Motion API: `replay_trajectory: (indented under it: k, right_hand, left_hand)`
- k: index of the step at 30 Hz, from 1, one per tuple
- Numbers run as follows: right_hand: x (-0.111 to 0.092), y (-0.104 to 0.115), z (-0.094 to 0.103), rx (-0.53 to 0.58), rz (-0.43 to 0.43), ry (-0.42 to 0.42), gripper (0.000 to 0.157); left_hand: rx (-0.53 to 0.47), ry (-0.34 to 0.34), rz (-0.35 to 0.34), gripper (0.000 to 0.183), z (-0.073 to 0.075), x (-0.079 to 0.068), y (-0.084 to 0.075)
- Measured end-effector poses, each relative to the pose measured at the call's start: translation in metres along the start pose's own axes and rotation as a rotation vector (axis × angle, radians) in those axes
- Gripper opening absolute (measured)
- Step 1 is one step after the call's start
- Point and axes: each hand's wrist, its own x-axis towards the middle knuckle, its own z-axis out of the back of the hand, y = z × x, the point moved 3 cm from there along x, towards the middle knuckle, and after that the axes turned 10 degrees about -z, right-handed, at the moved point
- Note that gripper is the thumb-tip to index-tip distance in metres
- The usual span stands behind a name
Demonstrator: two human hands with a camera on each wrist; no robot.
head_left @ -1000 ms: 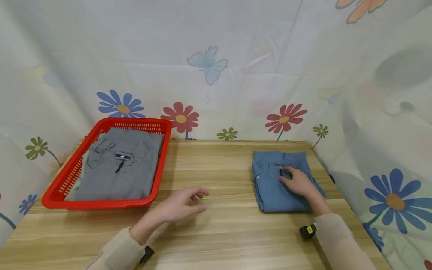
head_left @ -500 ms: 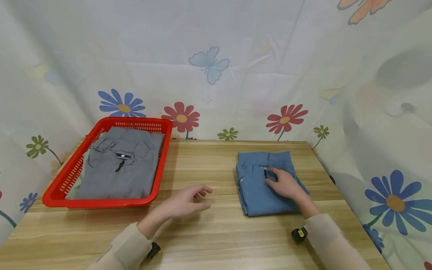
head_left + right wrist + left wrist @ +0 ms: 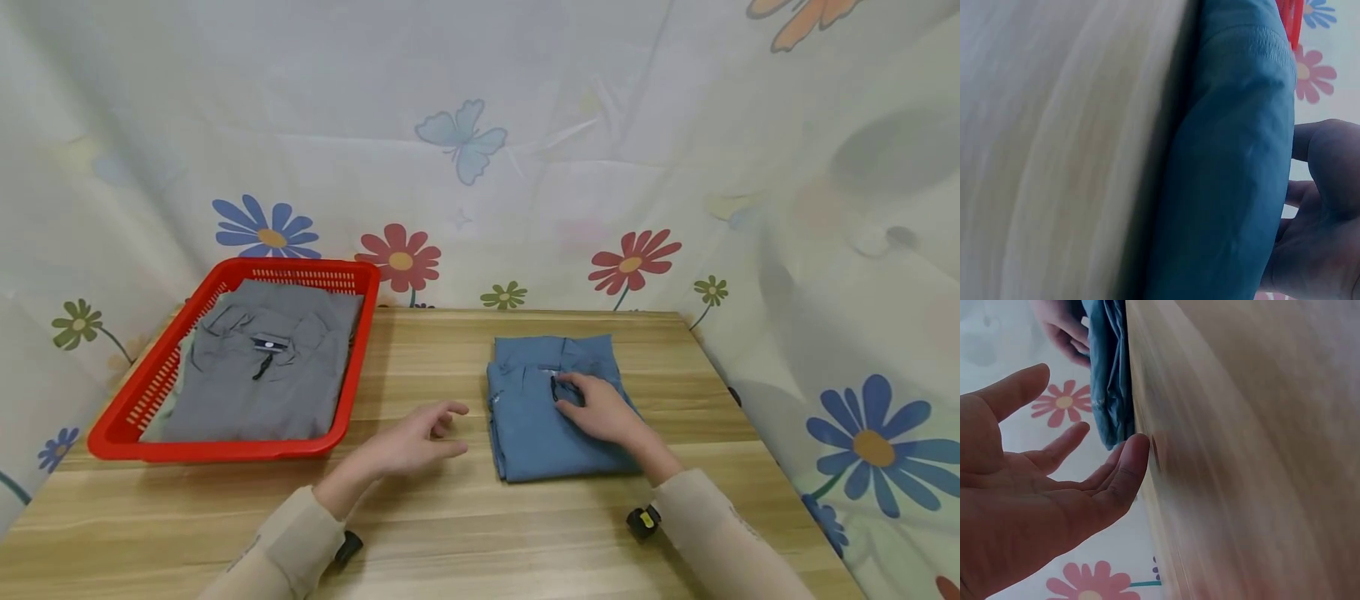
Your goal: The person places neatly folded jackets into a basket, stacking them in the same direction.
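The right hand (image 3: 600,411) is resting on the folded blue garment (image 3: 543,442) beside its black tab (image 3: 554,388), fingers gently bent, thumb spread, probably steadying the layers from above rather than gripping them. The blue garment is lying flat on the wooden table (image 3: 480,533), right of the red basket (image 3: 232,452), which is containing a grey garment (image 3: 255,408). The left hand (image 3: 408,442) is hovering between these 2, relaxed and empty, presumably leaving the fold undisturbed.

Two hands, one left hand (image 3: 411,442) and one right hand (image 3: 600,410); one folded blue garment (image 3: 536,437); one bench (image 3: 465,533); one red basket (image 3: 225,452); one grey garment (image 3: 247,400) uppermost inside, any layers below too hidden to count; two black wrist cameras (image 3: 643,522); one printed blue butterfly (image 3: 467,142); three printed green flowers (image 3: 504,297)
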Motion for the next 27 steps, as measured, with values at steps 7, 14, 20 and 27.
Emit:
replay_trajectory:
  k: [7, 14, 20, 27]
  right_hand:
    - [0.004, 0.019, -0.012, 0.009, 0.036, 0.022, 0.041]
    - [0.006, 0.035, -0.022, 0.026, 0.089, 0.035, 0.039]
    - [0.006, 0.049, -0.026, 0.045, 0.112, 0.055, 0.04]
    - [0.008, 0.061, -0.029, 0.079, 0.136, 0.09, 0.039]
  left_hand:
    - [0.01, -0.042, 0.03, 0.056, 0.004, 0.004, 0.004]
    - [0.041, -0.072, 0.063, 0.061, 0.005, 0.006, 0.005]
    - [0.038, -0.096, 0.073, 0.068, 0.008, 0.007, 0.007]
    - [0.043, -0.122, 0.055, 0.067, 0.012, 0.008, 0.009]
